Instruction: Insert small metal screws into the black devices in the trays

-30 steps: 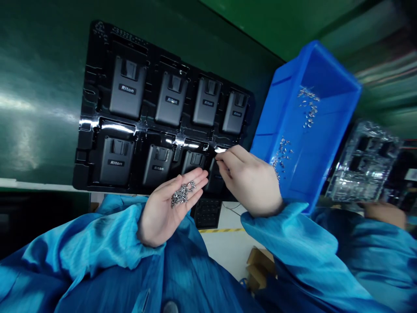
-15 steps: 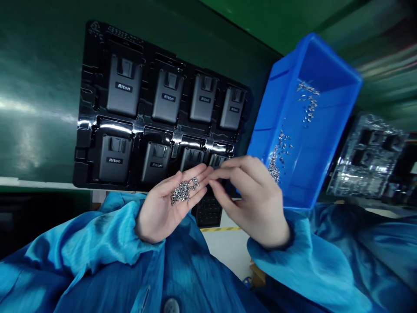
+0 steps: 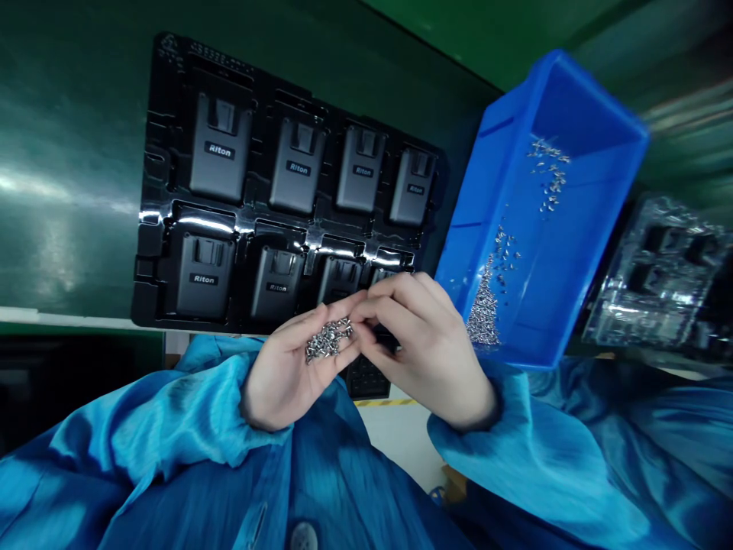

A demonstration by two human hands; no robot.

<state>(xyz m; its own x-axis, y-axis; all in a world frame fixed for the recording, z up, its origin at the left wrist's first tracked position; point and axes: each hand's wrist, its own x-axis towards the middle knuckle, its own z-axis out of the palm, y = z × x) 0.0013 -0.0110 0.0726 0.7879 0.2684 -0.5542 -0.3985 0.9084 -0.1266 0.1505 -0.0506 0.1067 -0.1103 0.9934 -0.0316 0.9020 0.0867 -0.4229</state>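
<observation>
Black tray (image 3: 143,298): glossy moulded plastic; its pockets hold matte grey cases (image 3: 221,164), boxy, marked "Riton".
Blue bin (image 3: 527,290): smooth plastic, right of the tray; metal screws (image 3: 484,317) are heaped inside.
Right hand (image 3: 421,344): at the tray's near edge, thumb and finger close together; whether they pinch something, I cannot tell.
Left hand (image 3: 286,367): before the tray, palm up, unclosed.
Palm screws (image 3: 329,341): small, shiny, piled there.

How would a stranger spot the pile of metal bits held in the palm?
Find the black tray of grey units on the green table. At its near edge, the left hand is palm up, cupping the small silvery pile. Unlike the similar bits in the blue bin, these rest on bare skin.
</observation>
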